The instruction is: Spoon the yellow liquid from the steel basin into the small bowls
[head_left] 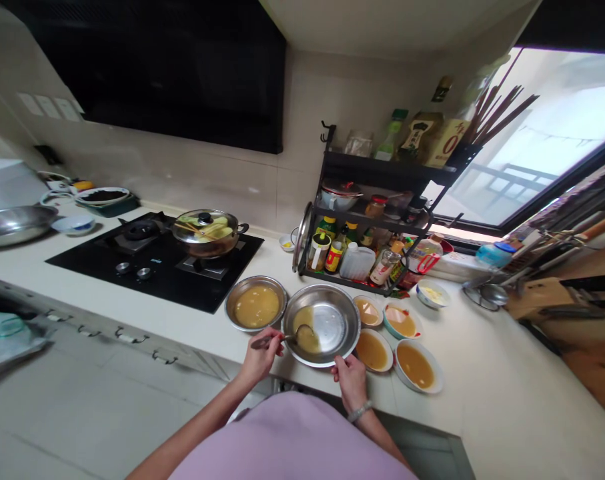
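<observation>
A steel bowl [332, 320] sits tilted at the counter's front edge, with a little yellow liquid pooled at its lower left. My left hand [259, 357] is closed on the handle of a ladle [302, 331] whose cup dips into that liquid. My right hand [349, 377] grips the bowl's near rim. To the left stands a second steel bowl [256, 305] full of the same yellow liquid. On the right, several small bowls [416, 365] hold portions of it.
A lidded pot [208, 232] stands on the black stove [152, 257]. A black rack [377, 220] of bottles and jars is behind the bowls. A wok [12, 223] and dishes lie at the far left. A knife block [537, 297] stands at right.
</observation>
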Tool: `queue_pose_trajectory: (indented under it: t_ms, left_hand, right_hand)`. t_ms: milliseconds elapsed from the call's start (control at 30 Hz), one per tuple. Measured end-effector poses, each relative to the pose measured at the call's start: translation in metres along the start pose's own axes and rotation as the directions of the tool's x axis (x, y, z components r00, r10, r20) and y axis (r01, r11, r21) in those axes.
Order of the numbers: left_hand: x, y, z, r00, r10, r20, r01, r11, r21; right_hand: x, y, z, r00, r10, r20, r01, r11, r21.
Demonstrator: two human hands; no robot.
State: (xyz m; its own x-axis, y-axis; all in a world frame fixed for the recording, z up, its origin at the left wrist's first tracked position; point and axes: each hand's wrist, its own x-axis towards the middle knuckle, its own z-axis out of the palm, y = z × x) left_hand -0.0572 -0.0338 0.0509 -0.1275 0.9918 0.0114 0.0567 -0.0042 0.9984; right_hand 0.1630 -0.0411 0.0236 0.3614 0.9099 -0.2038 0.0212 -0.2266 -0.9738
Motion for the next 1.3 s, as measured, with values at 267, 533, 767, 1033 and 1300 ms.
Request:
queue_pose_trajectory:
  t_ms: [267,533,767,1033,1300]
  left_hand:
    - [0.011,-0.001,-0.010,0.954,-0.221,-0.202,0.160,0.947,-0.280]
    - [0.014,0.016,-0.017,0.937,-0.254,-0.241,0.164,0.926,-0.339]
    - [0.021,0.023,-0.036,0.909,-0.233,-0.346,0.087,0.917,-0.388]
    - [0.022,0.031,-0.070,0.899,-0.069,-0.433,0.034,0.995,-0.089]
    - [0.015,0.017,-0.082,0.874,0.473,-0.111,-0.373,0.800,0.470]
  right_hand:
    - [0.000,0.001,-0.002,1.000,-0.020,0.000,0.020,1.000,-0.014]
    - [0.003,0.002,-0.002,1.000,0.001,0.012,-0.001,1.000,0.012]
    - [0.005,0.004,-0.002,1.000,0.011,0.004,-0.011,1.000,0.015]
    - [0.003,0.004,-0.002,1.000,-0.006,0.006,0.006,1.000,0.007]
    - [0.001,0.000,-0.001,1.000,-0.014,0.011,0.014,1.000,0.000]
